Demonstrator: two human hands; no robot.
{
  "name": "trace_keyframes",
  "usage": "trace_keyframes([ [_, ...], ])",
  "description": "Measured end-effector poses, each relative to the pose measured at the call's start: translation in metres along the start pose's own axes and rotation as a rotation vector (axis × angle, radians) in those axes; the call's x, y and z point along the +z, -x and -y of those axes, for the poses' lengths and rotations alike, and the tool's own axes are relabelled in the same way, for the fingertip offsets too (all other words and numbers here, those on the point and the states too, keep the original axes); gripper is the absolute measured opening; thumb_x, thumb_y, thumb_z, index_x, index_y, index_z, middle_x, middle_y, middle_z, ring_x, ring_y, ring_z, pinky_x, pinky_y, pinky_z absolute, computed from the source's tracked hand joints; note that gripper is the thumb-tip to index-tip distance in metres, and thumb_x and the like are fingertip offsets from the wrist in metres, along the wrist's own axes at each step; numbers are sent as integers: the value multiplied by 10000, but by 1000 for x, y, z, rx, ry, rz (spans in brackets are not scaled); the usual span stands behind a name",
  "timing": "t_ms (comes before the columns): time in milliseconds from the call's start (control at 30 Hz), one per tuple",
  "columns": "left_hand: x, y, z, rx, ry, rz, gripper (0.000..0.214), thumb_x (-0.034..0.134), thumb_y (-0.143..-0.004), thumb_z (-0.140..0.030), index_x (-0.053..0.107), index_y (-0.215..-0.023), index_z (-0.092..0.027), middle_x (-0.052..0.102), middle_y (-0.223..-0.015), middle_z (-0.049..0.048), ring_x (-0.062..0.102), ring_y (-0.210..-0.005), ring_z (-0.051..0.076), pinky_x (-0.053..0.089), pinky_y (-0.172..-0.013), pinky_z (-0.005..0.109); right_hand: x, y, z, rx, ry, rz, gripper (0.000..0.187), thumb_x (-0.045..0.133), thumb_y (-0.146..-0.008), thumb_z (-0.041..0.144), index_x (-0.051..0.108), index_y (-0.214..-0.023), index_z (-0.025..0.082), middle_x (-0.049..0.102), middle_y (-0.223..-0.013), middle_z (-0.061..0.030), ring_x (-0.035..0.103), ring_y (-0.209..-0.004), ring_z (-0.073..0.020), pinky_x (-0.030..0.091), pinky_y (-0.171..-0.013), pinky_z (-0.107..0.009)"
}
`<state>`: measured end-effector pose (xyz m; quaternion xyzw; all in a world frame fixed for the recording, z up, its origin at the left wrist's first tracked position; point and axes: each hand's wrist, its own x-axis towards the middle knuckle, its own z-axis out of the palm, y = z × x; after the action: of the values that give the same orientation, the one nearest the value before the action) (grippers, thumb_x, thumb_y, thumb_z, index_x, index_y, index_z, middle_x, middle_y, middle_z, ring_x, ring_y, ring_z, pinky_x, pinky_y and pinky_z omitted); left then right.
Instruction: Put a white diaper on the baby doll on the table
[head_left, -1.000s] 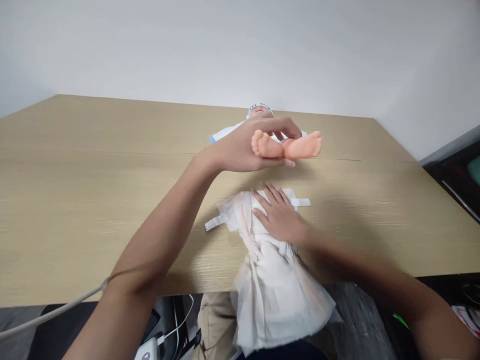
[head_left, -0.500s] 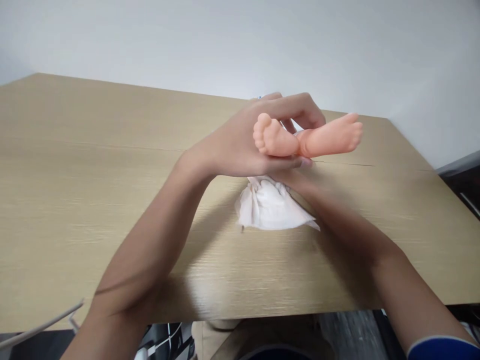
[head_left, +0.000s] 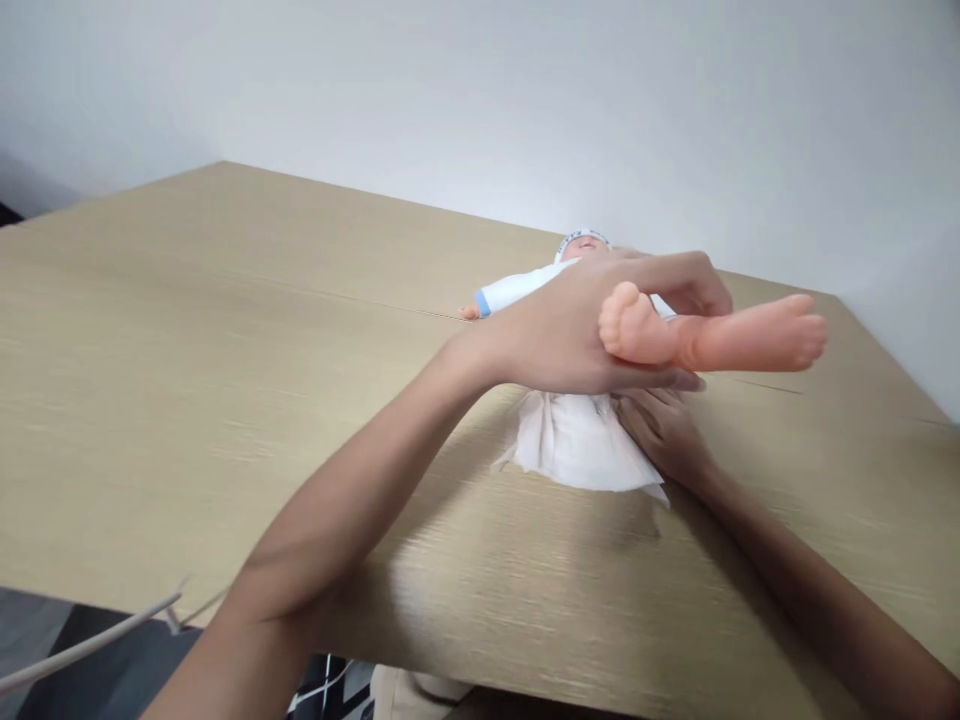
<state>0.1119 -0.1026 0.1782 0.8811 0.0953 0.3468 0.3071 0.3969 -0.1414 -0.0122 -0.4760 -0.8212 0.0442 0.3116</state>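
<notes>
A baby doll [head_left: 525,288] in a white top and cap lies on its back on the wooden table [head_left: 225,380], head toward the far wall. My left hand [head_left: 577,335] is closed round the doll's legs [head_left: 720,340] and holds them raised, feet pointing right. Under the doll's bottom lies a white diaper [head_left: 581,450]. My right hand [head_left: 664,430] rests on the diaper's right side, just below the raised legs; its fingers lie fairly flat, partly hidden by my left hand.
A plain white wall stands behind the table. The table's right edge runs close past the doll's feet. A pale cable [head_left: 82,650] hangs below the table's near edge at the lower left.
The diaper has moved from the table's near edge up under the doll. My right hand went with it. The view has shifted, so the doll now sits farther right.
</notes>
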Motion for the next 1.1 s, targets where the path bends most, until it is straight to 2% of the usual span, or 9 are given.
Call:
trace_keyframes([
  [67,2,1,0,2,-6,-23,313,845,-929,-241,704,-1205,-198,794,-1235,34,726,-1157,228,585,-975,362,-9,13,-1,8,-9,-41,308,521,-1129,342,762,-1306,269,793,-1271,-106,732,-1221,-323,591,-1097,-566],
  [167,9,4,-1,-74,-8,-35,286,846,-935,-302,709,-1176,-229,788,-1256,35,731,-1137,217,594,-993,365,-20,26,6,18,10,-194,260,592,-1104,355,732,-1306,269,793,-1239,-111,738,-1208,-329,611,-1068,-549],
  [367,25,8,1,-115,-12,-37,334,866,-907,-378,724,-1174,-236,806,-1212,79,749,-1097,261,593,-934,405,-13,13,16,-14,-23,-371,358,677,-1061,415,649,-1387,268,766,-1273,-129,741,-1205,-352,628,-1048,-587],
  [533,35,17,-2,-152,-66,-7,297,857,-908,-417,747,-1111,-230,814,-1165,55,726,-1067,252,553,-949,389,-11,13,32,-91,-2,-476,488,709,-1039,415,568,-1484,272,739,-1346,-149,732,-1228,-377,634,-1038,-606],
  [633,41,25,-1,-171,-119,19,274,824,-925,-394,772,-1152,-250,814,-1175,39,702,-1091,258,526,-1004,411,-11,11,48,-150,-15,-453,505,712,-1038,410,546,-1496,277,730,-1386,-168,723,-1273,-393,643,-1041,-597],
  [767,48,35,1,-107,-120,39,293,773,-948,-340,760,-1234,-277,808,-1235,42,692,-1175,274,498,-1100,458,-9,-6,58,-162,-68,-315,495,668,-1048,408,551,-1501,248,723,-1430,-170,719,-1315,-367,645,-1077,-558],
  [933,43,48,-7,-104,-167,53,306,741,-979,-399,734,-1264,-287,767,-1322,76,679,-1254,297,499,-1147,488,-30,-26,49,-190,-145,-117,362,598,-1046,312,679,-1395,260,770,-1377,-115,741,-1293,-310,633,-1115,-507],
  [1033,32,64,-6,-163,-257,42,378,794,-956,-520,745,-1223,-258,776,-1216,92,689,-1167,305,552,-1055,474,-47,-24,40,-248,-114,-56,340,570,-1066,274,750,-1353,286,759,-1429,-95,710,-1369,-299,592,-1185,-498],
  [1100,24,81,2,-171,-316,44,343,780,-969,-528,757,-1163,-247,791,-1141,87,702,-1118,302,556,-1048,490,-53,-18,33,-280,-95,-35,346,533,-1076,228,787,-1300,300,770,-1414,-75,713,-1370,-278,588,-1194,-487],
])
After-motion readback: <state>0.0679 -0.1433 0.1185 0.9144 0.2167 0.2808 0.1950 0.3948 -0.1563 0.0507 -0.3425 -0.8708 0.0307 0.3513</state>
